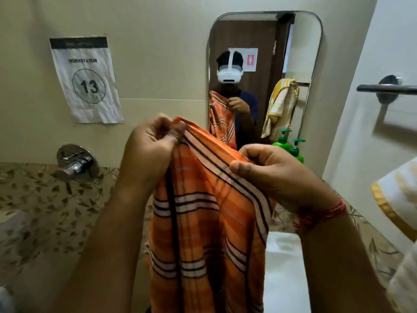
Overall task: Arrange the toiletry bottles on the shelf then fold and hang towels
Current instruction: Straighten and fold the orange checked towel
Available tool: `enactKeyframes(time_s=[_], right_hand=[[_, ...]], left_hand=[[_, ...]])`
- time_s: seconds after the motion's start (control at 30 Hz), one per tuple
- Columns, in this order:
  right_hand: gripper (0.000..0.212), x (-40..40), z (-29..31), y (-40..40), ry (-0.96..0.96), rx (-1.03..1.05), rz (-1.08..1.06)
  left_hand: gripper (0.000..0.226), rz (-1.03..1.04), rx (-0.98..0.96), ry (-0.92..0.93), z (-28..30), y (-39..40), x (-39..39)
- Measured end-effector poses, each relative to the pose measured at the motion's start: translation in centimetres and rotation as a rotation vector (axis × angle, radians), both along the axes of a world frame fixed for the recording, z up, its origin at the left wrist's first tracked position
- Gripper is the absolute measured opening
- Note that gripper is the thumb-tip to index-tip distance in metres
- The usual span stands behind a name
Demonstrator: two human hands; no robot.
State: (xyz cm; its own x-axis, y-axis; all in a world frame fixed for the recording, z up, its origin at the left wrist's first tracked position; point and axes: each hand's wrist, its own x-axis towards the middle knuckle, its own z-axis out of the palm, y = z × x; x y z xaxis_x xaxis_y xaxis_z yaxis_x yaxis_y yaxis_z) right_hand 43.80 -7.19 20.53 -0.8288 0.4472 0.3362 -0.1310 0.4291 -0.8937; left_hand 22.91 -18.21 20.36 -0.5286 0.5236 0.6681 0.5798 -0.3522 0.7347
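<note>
An orange checked towel (203, 222) with black and white stripes hangs in front of me over the sink. My left hand (149, 150) pinches its top edge at the left corner. My right hand (275, 170) grips the same striped edge farther right, thumb on top. Two green pump bottles (284, 141) stand behind my right hand at the foot of the mirror. A yellow and white towel (397, 199) hangs at the right edge of the view.
A metal towel bar (388, 88) juts from the right wall. The mirror (266, 71) is straight ahead, a chrome tap (76, 166) low on the left wall, a paper sign (86, 80) above it. The white basin (284, 267) lies below the towel.
</note>
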Motion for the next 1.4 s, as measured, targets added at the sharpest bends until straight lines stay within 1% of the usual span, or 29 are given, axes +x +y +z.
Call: enactKeyframes(time_s=[0.03,0.1,0.13,0.2,0.23,0.27,0.3,0.33,0.4,0.47,0.53,0.57,0.6,0.67,0.7,0.73,0.77,0.8,0.83,0.9,0.97,1.0,1.07,1.13,1.23,1.3,1.33,1.37,1.4], right_hand=[[0.027,0.4,-0.2,0.2,-0.030,-0.002,0.026],[0.029,0.6,-0.3,0.3,-0.023,-0.006,0.047],[0.032,0.2,-0.1,0.0,0.003,-0.011,0.059],[0.031,-0.8,0.3,-0.9,0.063,-0.003,0.093],[0.030,-1.3,0.6,-1.2,0.081,0.023,0.081],[0.030,-1.8,0.7,-1.3,0.094,0.062,0.040],[0.034,-2.0,0.8,-1.1,0.100,0.099,0.008],[0.040,-2.1,0.6,-0.7,0.107,0.109,-0.002],[0.049,-1.5,0.1,0.2,0.088,0.047,0.017],[0.041,-0.3,-0.6,1.2,0.036,-0.018,0.058],[0.028,0.5,-0.9,1.9,0.029,-0.048,0.076],[0.025,0.5,-0.9,2.0,0.045,-0.050,0.078],[0.026,0.3,-0.8,2.0,0.058,-0.037,0.081],[0.031,-0.6,-0.2,1.3,0.075,0.036,0.073],[0.034,-1.1,0.1,0.9,0.093,0.071,0.064],[0.035,-1.5,0.4,0.6,0.116,0.088,0.055],[0.037,-1.7,0.6,0.4,0.136,0.089,0.047],[0.038,-1.6,0.7,0.4,0.147,0.084,0.039],[0.040,-1.2,0.7,0.6,0.140,0.078,0.030],[0.042,0.0,0.4,1.5,0.051,0.079,0.036],[0.041,1.3,-0.2,2.2,-0.061,0.055,0.085],[0.039,1.7,-0.4,2.4,-0.082,0.017,0.115],[0.035,2.1,-0.5,2.6,-0.088,-0.055,0.176],[0.032,2.7,-0.4,2.7,-0.121,-0.062,0.254],[0.034,3.9,-0.2,3.0,-0.205,-0.022,0.308],[0.040,4.2,-0.2,3.5,-0.182,0.035,0.250],[0.040,3.9,-0.2,3.6,-0.153,0.066,0.219],[0.040,3.4,-0.2,3.5,-0.125,0.089,0.199],[0.040,2.8,-0.1,3.4,-0.103,0.102,0.188]], left_hand=[[0.020,0.037,0.005,-0.027,0.1,-0.3,-0.2],[0.013,0.022,-0.032,0.014,0.1,-0.6,-0.1],[0.020,-0.046,-0.064,0.062,0.2,-0.8,0.2],[0.049,-0.313,-0.200,0.160,0.5,-0.7,0.8],[0.050,-0.450,-0.292,0.201,0.5,-0.6,1.3],[0.041,-0.531,-0.355,0.240,0.4,-0.5,1.6],[0.027,-0.519,-0.362,0.245,0.2,-0.3,1.8],[0.022,-0.435,-0.315,0.222,0.1,-0.1,1.6],[0.022,-0.185,-0.141,0.108,0.1,0.1,0.6],[0.013,0.044,0.063,-0.026,0.1,0.0,-0.9],[0.010,0.173,0.110,-0.031,0.1,-0.3,-1.7],[0.009,0.156,0.084,0.008,0.0,-0.3,-1.4],[0.021,0.078,0.032,0.066,-0.1,-0.2,-0.9],[0.048,-0.201,-0.122,0.168,-0.1,0.3,0.6],[0.050,-0.357,-0.220,0.216,-0.1,0.6,1.4],[0.044,-0.488,-0.295,0.249,-0.4,1.0,1.9],[0.033,-0.559,-0.323,0.231,-0.6,1.2,2.1],[0.023,-0.553,-0.290,0.179,-0.7,1.3,2.1],[0.019,-0.483,-0.226,0.104,-0.6,1.2,2.0],[0.023,-0.297,-0.035,-0.067,-0.5,1.2,0.8],[0.021,-0.219,0.176,-0.249,-0.1,0.9,-0.5],[0.020,-0.206,0.228,-0.291,-0.1,0.9,-1.0],[0.022,-0.169,0.217,-0.282,-0.2,1.1,-0.9],[0.020,-0.114,0.202,-0.293,-0.4,1.6,-1.1],[0.022,0.098,0.299,-0.425,0.2,1.3,-2.4],[0.018,0.208,0.265,-0.354,0.1,1.4,-2.9],[0.013,0.176,0.206,-0.267,-0.1,1.7,-2.3],[0.004,0.071,0.134,-0.179,-0.4,2.1,-1.4],[0.013,-0.057,0.046,-0.084,-0.7,2.5,-0.4]])
